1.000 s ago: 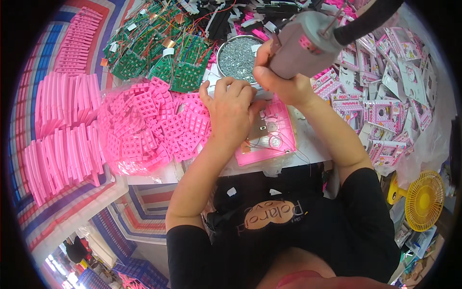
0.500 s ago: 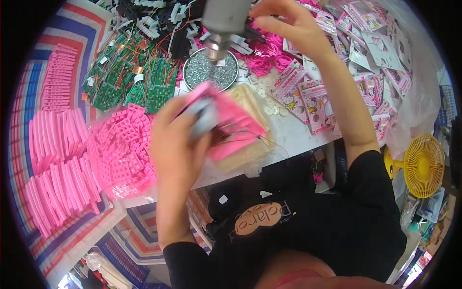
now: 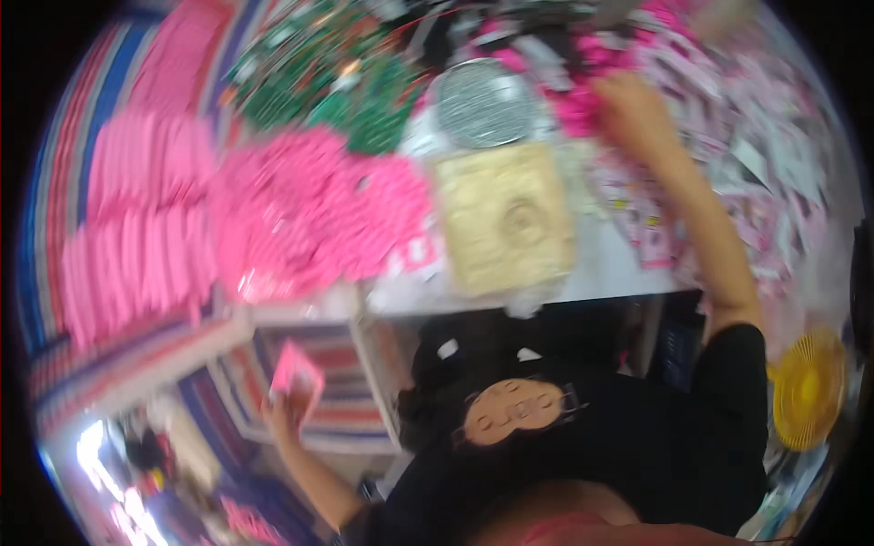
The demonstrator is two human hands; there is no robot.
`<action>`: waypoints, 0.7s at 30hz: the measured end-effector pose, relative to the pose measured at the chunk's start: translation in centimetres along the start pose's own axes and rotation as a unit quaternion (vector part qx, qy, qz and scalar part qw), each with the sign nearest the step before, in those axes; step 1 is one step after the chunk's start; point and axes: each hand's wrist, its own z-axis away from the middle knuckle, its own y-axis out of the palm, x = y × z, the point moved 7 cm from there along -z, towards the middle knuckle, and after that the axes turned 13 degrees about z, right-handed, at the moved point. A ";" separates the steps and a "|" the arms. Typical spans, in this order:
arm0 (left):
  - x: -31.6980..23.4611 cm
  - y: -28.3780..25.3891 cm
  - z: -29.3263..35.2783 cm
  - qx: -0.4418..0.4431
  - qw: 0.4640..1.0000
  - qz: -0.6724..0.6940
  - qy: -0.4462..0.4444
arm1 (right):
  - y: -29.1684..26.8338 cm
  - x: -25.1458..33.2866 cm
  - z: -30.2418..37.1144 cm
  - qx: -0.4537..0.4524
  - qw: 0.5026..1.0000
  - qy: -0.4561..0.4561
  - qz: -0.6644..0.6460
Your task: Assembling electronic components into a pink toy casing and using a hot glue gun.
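**Pink casing point(image 3: 296, 367) clasped in the left hand point(image 3: 286, 411)**

Its fingers are clamped on the casing, which juts past them, away from the wrist. Well apart from it, the right hand point(image 3: 635, 114) is just beside magenta pieces point(image 3: 577, 110); blur means I cannot tell if it grips anything.

one held pink case point(image 3: 293, 364), one dish point(image 3: 487, 145), one fan point(image 3: 808, 391)

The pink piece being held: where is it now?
In the head view, the pink piece is at lower left in the left hand, past the near edge of the white table, below the heap of pink parts.
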 end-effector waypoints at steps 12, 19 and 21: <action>18.1 1.6 -12.1 0.089 0.900 -0.420 -0.077 | -5.1 1.2 7.0 0.055 0.871 0.159 -0.462; 21.6 14.1 -6.8 0.143 0.779 -0.606 0.071 | -5.0 6.2 7.4 0.064 0.846 0.076 -0.524; 20.8 16.1 -5.3 0.180 0.795 -0.570 0.099 | -6.1 7.3 7.3 0.070 0.854 0.072 -0.511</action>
